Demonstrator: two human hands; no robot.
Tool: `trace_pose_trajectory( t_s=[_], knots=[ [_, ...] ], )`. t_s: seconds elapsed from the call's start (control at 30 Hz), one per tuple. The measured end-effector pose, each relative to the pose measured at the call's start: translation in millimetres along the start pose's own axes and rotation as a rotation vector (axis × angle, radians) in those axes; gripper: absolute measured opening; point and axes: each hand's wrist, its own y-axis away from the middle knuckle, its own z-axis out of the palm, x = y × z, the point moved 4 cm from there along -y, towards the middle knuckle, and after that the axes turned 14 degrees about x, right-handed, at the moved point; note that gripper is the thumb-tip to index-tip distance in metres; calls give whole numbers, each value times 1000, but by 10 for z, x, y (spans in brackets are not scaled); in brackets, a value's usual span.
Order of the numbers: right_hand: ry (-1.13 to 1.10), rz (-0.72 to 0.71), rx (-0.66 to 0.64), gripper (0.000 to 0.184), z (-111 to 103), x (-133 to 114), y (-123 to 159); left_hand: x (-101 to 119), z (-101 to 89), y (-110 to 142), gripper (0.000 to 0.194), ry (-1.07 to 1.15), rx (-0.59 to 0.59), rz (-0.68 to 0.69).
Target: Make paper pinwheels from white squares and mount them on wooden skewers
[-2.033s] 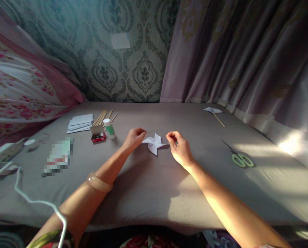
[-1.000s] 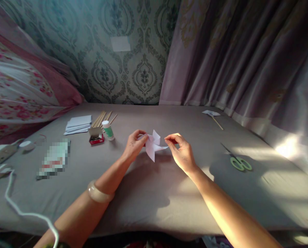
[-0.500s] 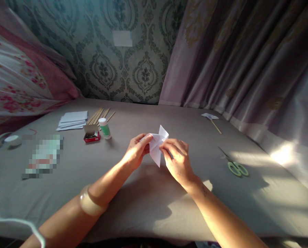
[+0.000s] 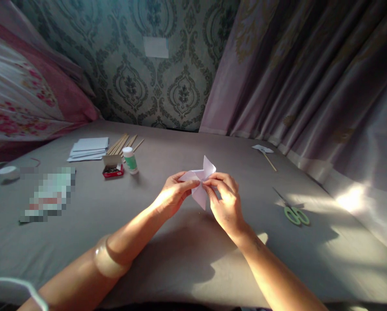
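Between my hands, raised above the cloth-covered surface, is a white paper pinwheel [image 4: 199, 199] with pointed, folded blades. My left hand [image 4: 175, 192] is closed on its left side, thumb pressed near the centre. Thumb and fingers of my right hand [image 4: 225, 196] pinch the paper close to the middle from the right, covering part of that blade. The pinwheel's back is hidden, and I cannot tell whether a pin sits at its centre.
On the left are stacked white paper [image 4: 87, 149], wooden sticks [image 4: 118, 144], a glue bottle [image 4: 130, 161], a red box of small dark pieces [image 4: 113, 168] and a blurred packet [image 4: 49, 196]. To the right lie scissors [image 4: 295, 214] and a pinwheel on a stick [image 4: 263, 150].
The pinwheel was lifted off the surface and turned. My left hand took hold of it first; my right hand then moved inward from a blade's tip to the centre.
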Motion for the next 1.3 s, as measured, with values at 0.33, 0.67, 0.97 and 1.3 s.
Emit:
trace_pose_trajectory(
  t_s=[0.33,0.67,0.97,1.3],
  knots=[
    [-14,131,0,12,-24,65,-4,-47,-25,-28,27,16,29,-51],
    [46,97,46,11,-49,80,-4,-26,74,44,28,51,-78,-65],
    [5,110,44,10,-45,87,-16,-48,84,50,29,103,-74,-87],
    [7,107,37,12,-50,77,-14,-32,99,70,26,90,-66,-82]
  ],
)
